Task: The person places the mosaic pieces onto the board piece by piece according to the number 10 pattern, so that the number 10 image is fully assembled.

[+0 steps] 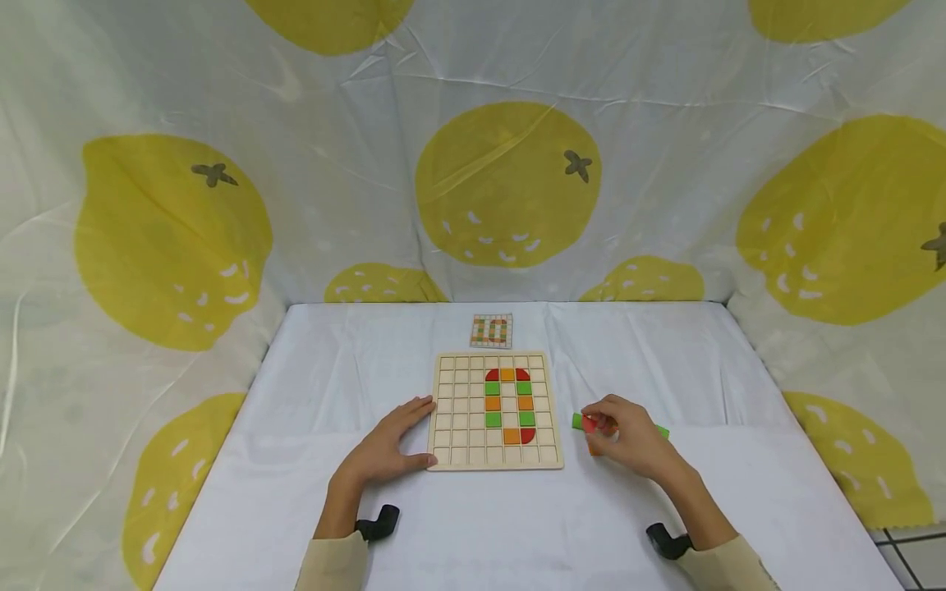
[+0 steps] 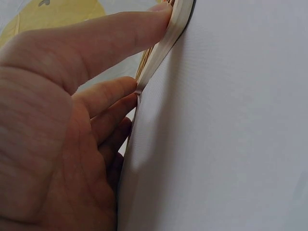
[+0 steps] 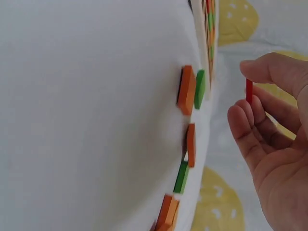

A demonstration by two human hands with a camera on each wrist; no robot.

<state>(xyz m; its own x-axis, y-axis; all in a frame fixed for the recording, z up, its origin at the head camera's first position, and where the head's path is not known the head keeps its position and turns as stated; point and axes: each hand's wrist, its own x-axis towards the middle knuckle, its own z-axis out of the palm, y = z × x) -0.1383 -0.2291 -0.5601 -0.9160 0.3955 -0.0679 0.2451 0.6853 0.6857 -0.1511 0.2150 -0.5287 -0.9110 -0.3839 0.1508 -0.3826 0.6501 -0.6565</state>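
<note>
A wooden grid board [image 1: 458, 410] lies on the white cloth. On its right half, green and orange square tiles form two columns, with red rounded tiles at both top corners and the lower right. My left hand [image 1: 388, 443] touches the board's left edge, thumb at the near corner and fingers farther up, all fairly straight. To the right of the board, my right hand [image 1: 631, 439] pinches a red tile [image 3: 249, 90] between thumb and fingertips, raised above the cloth. Loose orange tiles [image 3: 186, 91] and green tiles [image 3: 199, 90] lie beneath that hand, partly covered in the head view.
A small pattern card [image 1: 491, 331] with a coloured grid lies just behind the board. A lemon-print curtain [image 1: 510, 189] encloses the table [image 1: 332, 353] at the back and sides. Both wrists wear black camera mounts.
</note>
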